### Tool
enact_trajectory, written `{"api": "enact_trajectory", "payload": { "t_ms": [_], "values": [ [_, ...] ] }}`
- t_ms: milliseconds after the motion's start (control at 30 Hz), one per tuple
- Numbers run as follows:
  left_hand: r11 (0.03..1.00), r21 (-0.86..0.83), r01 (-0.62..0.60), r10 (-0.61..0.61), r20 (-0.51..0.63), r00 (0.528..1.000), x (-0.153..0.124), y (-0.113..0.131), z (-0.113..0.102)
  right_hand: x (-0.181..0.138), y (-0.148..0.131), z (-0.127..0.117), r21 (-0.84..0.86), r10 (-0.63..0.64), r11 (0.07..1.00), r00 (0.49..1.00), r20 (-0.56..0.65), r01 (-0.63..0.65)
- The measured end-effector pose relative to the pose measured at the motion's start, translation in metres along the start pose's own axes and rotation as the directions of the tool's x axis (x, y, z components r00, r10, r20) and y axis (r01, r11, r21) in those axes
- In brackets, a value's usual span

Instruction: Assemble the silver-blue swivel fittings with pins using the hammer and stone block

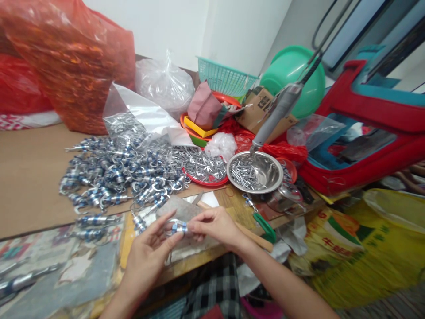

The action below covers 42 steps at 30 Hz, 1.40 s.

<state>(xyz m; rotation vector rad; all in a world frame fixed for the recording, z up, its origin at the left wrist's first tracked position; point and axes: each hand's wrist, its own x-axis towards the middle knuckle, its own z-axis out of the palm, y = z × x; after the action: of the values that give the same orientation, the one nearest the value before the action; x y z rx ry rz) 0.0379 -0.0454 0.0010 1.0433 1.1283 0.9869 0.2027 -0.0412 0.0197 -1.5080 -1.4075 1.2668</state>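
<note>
Low over the front of the workbench I hold a small silver-and-blue metal fitting (179, 227) between both hands. The thumb and fingers of my left hand (151, 246) close on its left side, where a curved silver part shows. My right hand (212, 226) pinches the other end; its fingertips hide that end. Beneath them lies a grey stone-like block (175, 208) on a pale sheet. Left of the block, a big heap of similar fittings (113, 173) spreads over the brown board. A wooden handle (255, 237) sticks out under my right wrist.
A steel bowl (270, 170) of metal pins and a red tray (209, 175) of small metal parts stand beyond my hands. A grey power screwdriver (279, 115) hangs over the bowl. Right are a green-handled tool (265, 227) and a red plastic stool (365, 164).
</note>
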Motion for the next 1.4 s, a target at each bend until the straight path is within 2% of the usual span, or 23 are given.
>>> {"api": "enact_trajectory", "payload": {
  "t_ms": [33, 67, 100, 167, 267, 367, 467, 633, 800, 900, 1067, 1133, 1200, 1267, 1400],
  "values": [
    [0.999, 0.016, 0.035, -0.035, 0.007, 0.999, 0.001, 0.0, 0.0, 0.011, -0.001, -0.01, -0.238, -0.073, 0.97, 0.996, -0.058, 0.057],
    [0.998, 0.026, 0.061, -0.061, 0.013, 0.998, 0.001, 0.001, -0.001, 0.023, -0.003, -0.022, -0.468, -0.166, 0.879, 0.978, -0.125, 0.089],
    [0.996, 0.029, 0.078, -0.079, 0.021, 0.997, 0.001, 0.002, -0.001, 0.038, -0.003, -0.034, -0.707, -0.268, 0.705, 0.943, -0.199, 0.051],
    [0.995, 0.032, 0.092, -0.093, 0.028, 0.995, 0.002, 0.005, -0.001, 0.069, -0.002, -0.058, -0.793, -0.269, 0.608, 0.933, -0.24, -0.028],
    [0.997, 0.028, 0.076, -0.077, 0.042, 0.996, 0.002, 0.007, 0.0, 0.108, 0.005, -0.08, -0.862, -0.194, 0.497, 0.956, -0.219, -0.097],
    [0.997, -0.01, 0.075, -0.074, 0.06, 0.995, 0.002, 0.007, -0.001, 0.13, 0.012, -0.081, -0.909, -0.146, 0.411, 0.978, -0.147, -0.076],
    [0.984, -0.139, 0.112, -0.103, 0.069, 0.992, 0.002, 0.006, -0.002, 0.138, 0.017, -0.077, -0.928, -0.127, 0.37, 0.988, -0.091, -0.038],
    [0.937, -0.304, 0.172, -0.13, 0.156, 0.979, 0.002, 0.004, -0.002, 0.14, 0.022, -0.082, -0.913, -0.141, 0.406, 0.984, -0.104, -0.038],
    [0.927, -0.346, 0.144, -0.11, 0.116, 0.987, 0.004, -0.004, -0.003, 0.127, 0.016, -0.083, -0.832, -0.257, 0.554, 0.948, -0.185, -0.012],
    [0.923, -0.365, 0.126, -0.094, 0.103, 0.99, 0.005, -0.006, -0.004, 0.102, 0.005, -0.065, -0.742, -0.324, 0.665, 0.928, -0.185, 0.085],
    [0.927, -0.352, 0.133, -0.112, 0.081, 0.99, 0.008, -0.005, -0.006, 0.04, -0.006, -0.017, -0.495, -0.363, 0.811, 0.932, -0.006, 0.313],
    [0.927, -0.352, 0.127, -0.109, 0.071, 0.992, 0.009, -0.006, -0.006, 0.021, -0.009, -0.005, -0.442, -0.395, 0.811, 0.916, 0.068, 0.383],
    [0.928, -0.354, 0.117, -0.103, 0.059, 0.993, 0.009, -0.007, -0.006, 0.012, -0.01, -0.001, -0.481, -0.41, 0.768, 0.902, 0.137, 0.422],
    [0.925, -0.363, 0.112, -0.102, 0.047, 0.994, 0.009, -0.008, -0.005, 0.013, -0.011, 0.0, -0.526, -0.398, 0.73, 0.897, 0.193, 0.437],
    [0.916, -0.386, 0.108, -0.099, 0.041, 0.994, 0.007, -0.006, -0.004, 0.024, -0.011, 0.005, -0.525, -0.398, 0.716, 0.887, 0.232, 0.459]
  ]
}}
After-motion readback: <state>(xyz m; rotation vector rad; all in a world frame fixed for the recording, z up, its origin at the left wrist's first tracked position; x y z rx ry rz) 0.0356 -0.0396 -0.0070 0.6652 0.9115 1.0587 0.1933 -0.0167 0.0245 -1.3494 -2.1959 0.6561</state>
